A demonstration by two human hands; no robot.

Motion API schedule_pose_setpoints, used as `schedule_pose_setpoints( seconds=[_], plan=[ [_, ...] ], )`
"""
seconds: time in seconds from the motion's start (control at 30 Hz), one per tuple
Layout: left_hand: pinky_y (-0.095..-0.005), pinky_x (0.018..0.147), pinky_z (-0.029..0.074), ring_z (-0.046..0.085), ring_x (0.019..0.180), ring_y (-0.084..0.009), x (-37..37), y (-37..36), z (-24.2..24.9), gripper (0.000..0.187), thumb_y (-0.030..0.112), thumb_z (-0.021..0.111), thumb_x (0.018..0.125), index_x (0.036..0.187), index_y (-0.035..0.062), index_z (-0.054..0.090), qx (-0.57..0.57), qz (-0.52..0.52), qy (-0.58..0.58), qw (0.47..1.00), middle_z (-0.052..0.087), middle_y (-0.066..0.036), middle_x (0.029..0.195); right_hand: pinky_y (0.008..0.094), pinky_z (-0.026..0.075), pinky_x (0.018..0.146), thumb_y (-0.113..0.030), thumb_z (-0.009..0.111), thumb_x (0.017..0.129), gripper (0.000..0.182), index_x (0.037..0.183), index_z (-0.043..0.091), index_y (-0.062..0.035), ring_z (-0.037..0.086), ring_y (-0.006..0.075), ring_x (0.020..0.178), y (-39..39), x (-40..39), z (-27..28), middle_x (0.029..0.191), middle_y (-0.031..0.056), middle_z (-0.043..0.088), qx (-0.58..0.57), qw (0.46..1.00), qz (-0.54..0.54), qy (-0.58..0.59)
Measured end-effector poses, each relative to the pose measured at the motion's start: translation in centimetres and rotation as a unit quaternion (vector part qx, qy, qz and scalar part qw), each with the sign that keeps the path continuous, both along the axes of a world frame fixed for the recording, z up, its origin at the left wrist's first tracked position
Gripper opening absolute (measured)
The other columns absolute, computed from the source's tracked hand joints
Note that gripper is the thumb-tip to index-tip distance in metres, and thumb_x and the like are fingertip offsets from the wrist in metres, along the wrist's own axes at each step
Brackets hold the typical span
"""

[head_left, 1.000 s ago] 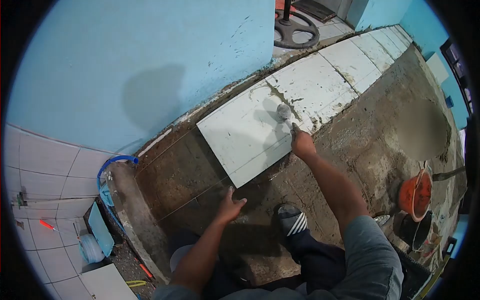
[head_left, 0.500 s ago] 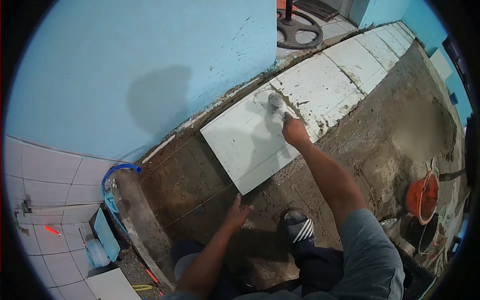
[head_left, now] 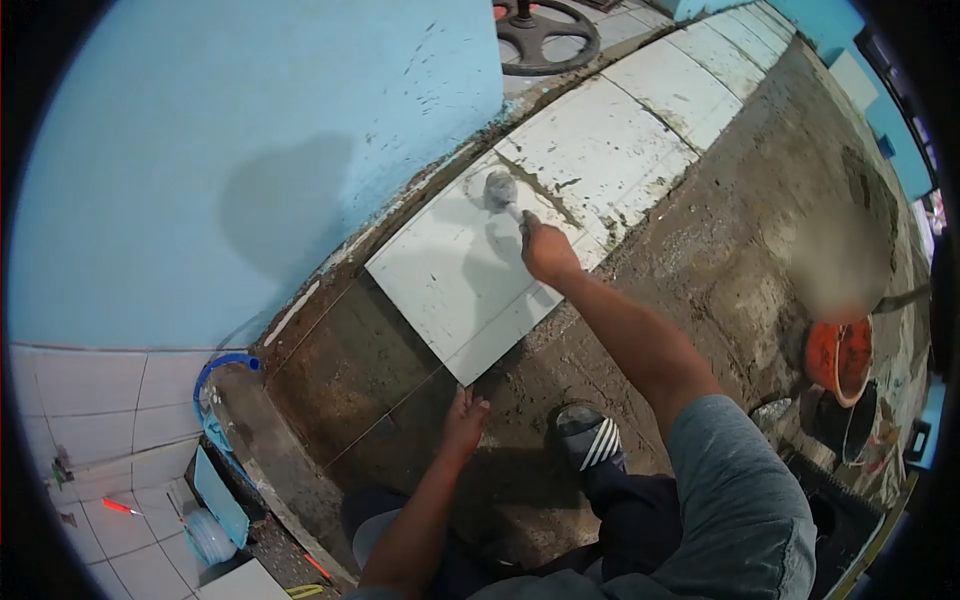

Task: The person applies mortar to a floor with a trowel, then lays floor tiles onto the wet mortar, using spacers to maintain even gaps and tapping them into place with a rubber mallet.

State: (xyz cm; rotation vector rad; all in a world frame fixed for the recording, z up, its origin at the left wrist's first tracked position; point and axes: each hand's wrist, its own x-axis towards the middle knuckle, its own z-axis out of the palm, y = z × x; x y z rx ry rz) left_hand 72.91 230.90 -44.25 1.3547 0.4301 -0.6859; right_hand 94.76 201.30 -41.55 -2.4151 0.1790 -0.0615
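Observation:
My right hand [head_left: 549, 252] is closed round the handle of a mallet with a grey, dusty head [head_left: 500, 190]. The head is over the upper part of a large white tile [head_left: 450, 285], close to the joint with its neighbour. At the tile's near corner is my left hand [head_left: 465, 425], fingers slightly apart and fingertips right at the edge. Beyond the joint, a row of white tiles [head_left: 610, 135] smeared with mortar runs along the blue wall. A string line [head_left: 385, 418] crosses the dark, damp bed left of the tile.
An orange bucket [head_left: 838, 358] and a black bucket [head_left: 850, 425] stand on rough mortar at right. A blue hose [head_left: 225, 362] bends over a low ledge at left. At the top is a dark wheel-shaped base [head_left: 550, 40]. My sandalled foot [head_left: 590, 440] is below the tile.
The view has shifted, so most of the scene sits further left and higher. The mallet remains over nearly the same part of the tile, and my left fingers stay at its corner.

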Motion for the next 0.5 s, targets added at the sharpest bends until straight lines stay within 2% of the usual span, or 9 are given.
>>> schedule_pose_setpoints(
  seconds=[0.07, 0.13, 0.17, 0.27, 0.37, 0.5],
  plan=[
    [-0.0362, 0.116, 0.031, 0.033, 0.148, -0.0242, 0.3, 0.7, -1.7, 0.075, 0.013, 0.060, 0.099, 0.158, -0.0050, 0.018, -0.005, -0.010, -0.024, 1.000, 0.029, -0.017, 0.164, 0.0547, 0.052, 0.077, -0.016, 0.049, 0.099, 0.039, 0.134, 0.053, 0.0004, 0.066, 0.0476, 0.085, 0.0, -3.3, -0.3, 0.091, 0.0297, 0.068, 0.012, 0.997, 0.017, -0.080],
    [-0.0358, 0.112, 0.034, 0.038, 0.145, -0.0236, 0.6, 0.8, -1.3, 0.073, 0.016, 0.060, 0.100, 0.158, -0.0039, 0.021, 0.026, -0.024, -0.014, 0.999, 0.034, -0.016, 0.163, 0.0549, 0.052, 0.081, -0.015, 0.050, 0.098, 0.042, 0.138, 0.051, -0.0022, 0.066, 0.0472, 0.090, -0.7, -7.7, 1.2, 0.096, 0.0292, 0.068, 0.019, 0.999, 0.034, -0.028],
    [-0.0354, 0.110, 0.036, 0.040, 0.143, -0.0233, 1.1, 0.1, 0.9, 0.073, 0.018, 0.060, 0.100, 0.158, -0.0036, 0.022, 0.060, -0.035, 0.007, 0.998, 0.036, -0.015, 0.162, 0.0549, 0.052, 0.082, -0.015, 0.050, 0.097, 0.044, 0.140, 0.050, -0.0034, 0.066, 0.0471, 0.092, -1.3, -9.6, 1.9, 0.098, 0.0290, 0.068, 0.023, 0.999, 0.041, -0.001],
    [-0.0349, 0.103, 0.039, 0.044, 0.140, -0.0223, 1.4, -0.2, 1.8, 0.072, 0.022, 0.060, 0.101, 0.158, -0.0026, 0.024, 0.111, -0.061, 0.015, 0.992, 0.040, -0.012, 0.160, 0.0545, 0.051, 0.089, -0.015, 0.053, 0.095, 0.051, 0.144, 0.046, -0.0062, 0.065, 0.0465, 0.100, -4.4, -13.9, 1.6, 0.107, 0.0272, 0.068, -0.046, 0.995, 0.032, 0.078],
    [-0.0374, 0.102, 0.041, 0.047, 0.137, -0.0217, 0.9, -0.2, 1.1, 0.071, 0.022, 0.062, 0.100, 0.158, -0.0009, 0.026, 0.109, -0.044, 0.006, 0.993, 0.043, -0.010, 0.158, 0.0563, 0.050, 0.089, -0.016, 0.050, 0.096, 0.046, 0.140, 0.050, -0.0013, 0.064, 0.0477, 0.101, -6.1, -15.7, 1.1, 0.110, 0.0284, 0.067, -0.040, 0.996, -0.043, 0.067],
    [-0.0365, 0.102, 0.041, 0.048, 0.136, -0.0210, 0.8, -0.9, 1.5, 0.071, 0.018, 0.061, 0.099, 0.157, -0.0012, 0.027, 0.114, -0.018, 0.022, 0.993, 0.044, -0.010, 0.158, 0.0523, 0.049, 0.097, -0.019, 0.059, 0.091, 0.057, 0.144, 0.046, -0.0053, 0.062, 0.0452, 0.111, -7.4, -15.5, 0.7, 0.118, 0.0263, 0.065, -0.026, 0.988, -0.045, 0.145]
  ],
)
